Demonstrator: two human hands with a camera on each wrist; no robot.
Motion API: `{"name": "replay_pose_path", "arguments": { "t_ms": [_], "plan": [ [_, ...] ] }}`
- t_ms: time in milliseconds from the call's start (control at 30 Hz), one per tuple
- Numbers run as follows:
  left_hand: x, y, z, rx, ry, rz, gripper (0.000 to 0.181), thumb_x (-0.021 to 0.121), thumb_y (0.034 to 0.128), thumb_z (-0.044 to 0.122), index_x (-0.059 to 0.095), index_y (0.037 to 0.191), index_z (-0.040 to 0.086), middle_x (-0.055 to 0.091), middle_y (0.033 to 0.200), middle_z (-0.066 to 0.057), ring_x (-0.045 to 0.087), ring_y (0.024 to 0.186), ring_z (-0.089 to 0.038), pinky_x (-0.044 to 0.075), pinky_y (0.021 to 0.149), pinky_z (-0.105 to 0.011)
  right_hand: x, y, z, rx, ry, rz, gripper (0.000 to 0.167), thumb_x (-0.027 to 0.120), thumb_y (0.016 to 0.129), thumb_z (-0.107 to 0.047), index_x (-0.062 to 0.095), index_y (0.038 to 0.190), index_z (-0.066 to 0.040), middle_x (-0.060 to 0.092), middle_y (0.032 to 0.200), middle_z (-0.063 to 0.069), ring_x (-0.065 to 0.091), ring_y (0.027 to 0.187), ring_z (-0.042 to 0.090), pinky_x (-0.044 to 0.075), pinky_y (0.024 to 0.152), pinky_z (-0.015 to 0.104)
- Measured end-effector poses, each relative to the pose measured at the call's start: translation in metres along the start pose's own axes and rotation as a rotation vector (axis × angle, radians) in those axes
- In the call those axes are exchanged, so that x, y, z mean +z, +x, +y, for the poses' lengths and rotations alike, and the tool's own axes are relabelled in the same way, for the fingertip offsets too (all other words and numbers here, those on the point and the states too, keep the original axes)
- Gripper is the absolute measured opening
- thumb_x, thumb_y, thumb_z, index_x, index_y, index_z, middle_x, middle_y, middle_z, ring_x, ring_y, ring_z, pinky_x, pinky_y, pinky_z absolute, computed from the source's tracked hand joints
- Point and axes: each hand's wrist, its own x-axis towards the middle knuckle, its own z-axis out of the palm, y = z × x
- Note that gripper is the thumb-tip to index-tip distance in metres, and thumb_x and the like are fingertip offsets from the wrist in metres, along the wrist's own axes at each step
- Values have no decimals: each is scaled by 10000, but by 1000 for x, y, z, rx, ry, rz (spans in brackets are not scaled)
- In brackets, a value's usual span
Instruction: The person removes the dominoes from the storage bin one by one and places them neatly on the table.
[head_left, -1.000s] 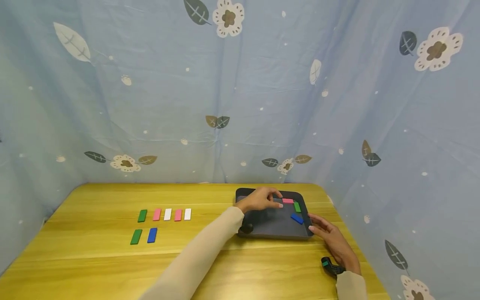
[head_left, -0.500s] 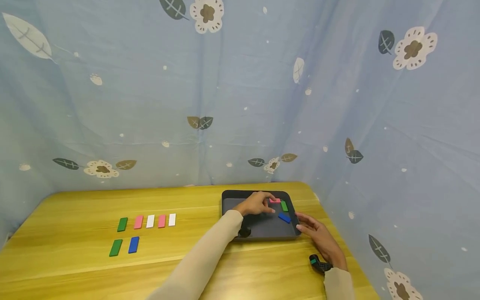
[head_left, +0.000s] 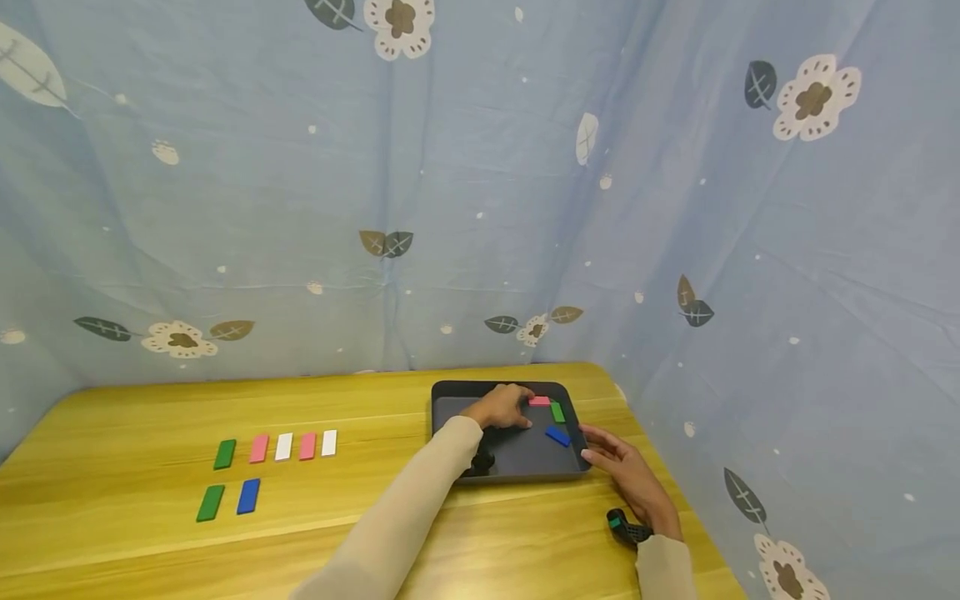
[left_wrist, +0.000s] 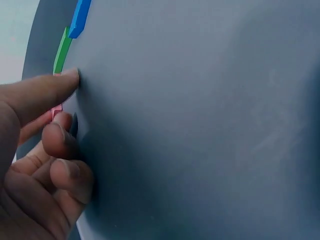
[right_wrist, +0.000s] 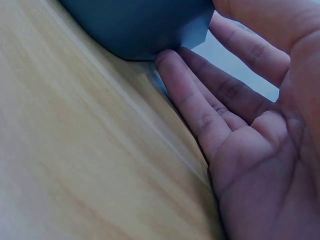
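In the head view a dark grey tray (head_left: 517,457) stands at the table's right side. Inside lie a pink tile (head_left: 540,401), a green tile (head_left: 557,412) and a blue tile (head_left: 557,436), near the right wall. My left hand (head_left: 504,407) reaches into the tray, index finger at the pink tile's left end, thumb held apart. In the left wrist view the thumb partly hides the pink tile (left_wrist: 56,110); the other fingers are bent. My right hand (head_left: 633,475) touches the tray's near right corner with fairly straight fingers (right_wrist: 182,92).
On the table's left lie a back row of green (head_left: 225,454), pink (head_left: 258,448) and white tiles (head_left: 283,447), and a front pair of green (head_left: 210,503) and blue tiles (head_left: 248,496). A patterned curtain (head_left: 450,167) hangs behind and at the right.
The head view has turned right, so everything shifts left. My left hand has come closer to the pink tile, the index finger now at its end. My right hand stays at the tray corner.
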Motion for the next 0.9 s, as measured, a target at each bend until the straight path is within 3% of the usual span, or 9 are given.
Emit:
{"name": "replay_pose_path", "arguments": {
  "t_ms": [167,233,400,533,700,900],
  "plan": [
    [-3,-2,5,-17,38,11,353,776,949,183,663,1276,112,669,992,-26,581,805,-160,493,826,-344,-1,1,-1,-28,2,-17,556,695,1007,-282,509,1525,-197,430,1579,61,426,1408,316,421,1078,303],
    [-4,-3,6,-21,29,11,263,778,946,175,684,1183,114,652,920,-20,551,707,-143,488,759,-332,-2,1,-1,-39,3,-20,556,691,1011,-269,505,1527,-182,427,1580,73,443,1393,305,437,1024,223],
    [-5,-6,6,-25,23,12,150,825,906,222,718,972,140,626,809,29,564,688,-131,477,686,-303,-2,0,-1,-35,9,-21,561,694,1009,-259,503,1529,-174,428,1579,74,484,1346,238,440,1009,207],
    [-3,-6,4,29,-5,-18,145,850,877,244,739,884,151,644,792,67,580,696,-102,482,672,-258,-2,0,-1,-28,17,-16,559,701,1004,-254,511,1523,-173,438,1572,71,488,1343,234,443,1012,217],
    [0,-5,0,115,-95,-58,134,853,872,172,763,933,93,683,786,23,593,682,-96,484,646,-231,0,1,0,-26,18,-13,559,704,1002,-260,514,1520,-170,444,1567,74,465,1369,283,443,1012,225],
    [3,-3,1,101,-81,-50,410,855,871,164,678,1231,78,639,796,17,594,689,-106,478,644,-246,0,1,1,-30,19,-9,553,700,1005,-259,514,1518,-172,441,1570,69,429,1401,317,436,1018,219]
  ]
}}
